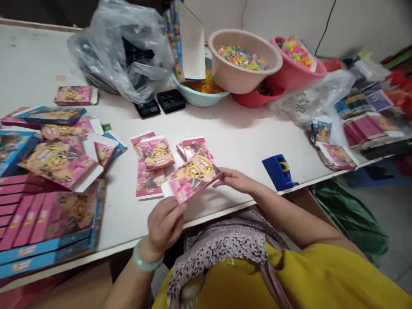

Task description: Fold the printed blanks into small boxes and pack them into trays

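Observation:
Between my two hands is a flat pink printed box (195, 175), held just above the front of the white table. My left hand (166, 223) pinches its near left corner, where a white flap stands out. At the box's right end, the fingers of my right hand (236, 180) are closed on the edge. Behind it lie more pink boxes: a small stack (156, 152) to the left and another box (193, 147) partly covered by the held one. To the right of my right hand stands a blue tape dispenser (279, 171) with a yellow roll.
Pink and blue boxes (58, 161) are piled at the left. Toward the back are a clear plastic bag (125, 47), black trays (171, 101), and a beige basin (244, 75) of small colourful pieces beside a pink basin (299, 75). More packages (370, 128) crowd the right end.

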Available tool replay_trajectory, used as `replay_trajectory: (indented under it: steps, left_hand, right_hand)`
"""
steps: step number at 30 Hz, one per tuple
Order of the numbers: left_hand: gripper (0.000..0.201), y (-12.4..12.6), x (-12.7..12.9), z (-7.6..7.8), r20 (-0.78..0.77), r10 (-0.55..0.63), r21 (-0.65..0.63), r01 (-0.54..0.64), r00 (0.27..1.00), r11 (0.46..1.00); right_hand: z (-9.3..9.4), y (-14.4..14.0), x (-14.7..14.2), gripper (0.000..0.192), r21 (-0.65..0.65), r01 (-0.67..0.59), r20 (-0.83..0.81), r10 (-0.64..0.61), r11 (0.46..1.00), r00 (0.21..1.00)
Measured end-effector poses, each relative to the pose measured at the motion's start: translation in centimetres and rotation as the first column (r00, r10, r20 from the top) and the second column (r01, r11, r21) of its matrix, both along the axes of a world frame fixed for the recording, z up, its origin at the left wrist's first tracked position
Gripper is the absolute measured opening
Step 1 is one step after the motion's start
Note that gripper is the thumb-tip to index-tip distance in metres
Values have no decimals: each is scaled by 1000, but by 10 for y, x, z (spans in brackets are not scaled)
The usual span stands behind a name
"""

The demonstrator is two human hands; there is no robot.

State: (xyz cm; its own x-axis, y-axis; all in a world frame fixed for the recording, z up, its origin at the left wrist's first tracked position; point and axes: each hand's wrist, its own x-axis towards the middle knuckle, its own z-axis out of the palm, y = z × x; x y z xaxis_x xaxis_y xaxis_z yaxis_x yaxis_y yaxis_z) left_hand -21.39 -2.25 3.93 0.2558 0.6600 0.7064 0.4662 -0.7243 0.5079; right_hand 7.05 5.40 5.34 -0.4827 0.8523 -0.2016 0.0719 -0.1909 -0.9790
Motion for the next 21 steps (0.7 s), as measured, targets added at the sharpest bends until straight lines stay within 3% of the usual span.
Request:
replay_trajectory:
  steps: [1,3,5,7,10,11,13,15,17,19,21]
  left_hand:
    - [41,-2,22,-7,-25,-15,104,18,1000,994]
    - [47,-7,65,-19,-101,-42,269,68,994,961]
    - [49,-12,99,-23,-201,-54,270,109,978,957]
    - [50,-16,118,-17,-221,-19,206,66,975,976]
    - [51,-7,131,9,-95,120,154,-104,988,983]
    - [52,0,134,19,-63,112,121,-104,992,987]
    - [47,18,141,35,-75,-38,12,39,996,999]
    - [30,33,152,42,-97,-216,-84,209,972,974]
    - [16,40,163,38,-49,-224,-102,219,973,971]
    - [11,40,174,26,65,-106,-88,112,992,990]
    - [13,36,182,11,171,21,-66,-10,985,998]
  right_hand:
    - [-5,-16,1,62,-21,-6,-82,4,1000,997]
    - [-16,-41,6,61,-27,151,-180,-153,988,972]
    - [-25,-55,18,56,-48,347,-224,-349,937,910]
    - [-30,-61,36,51,-42,412,-214,-411,910,886]
    - [-29,-63,67,44,95,347,-158,-330,933,931]
    - [-28,-63,75,42,152,314,-136,-294,937,946]
    - [-25,-64,85,39,273,263,-74,-253,925,965]
    - [-21,-67,90,39,391,218,30,-250,894,968]
    - [-20,-71,101,44,480,200,120,-289,854,950]
    - [-20,-78,125,51,547,228,179,-379,805,908]
    - [-21,-90,160,48,627,310,229,-550,715,803]
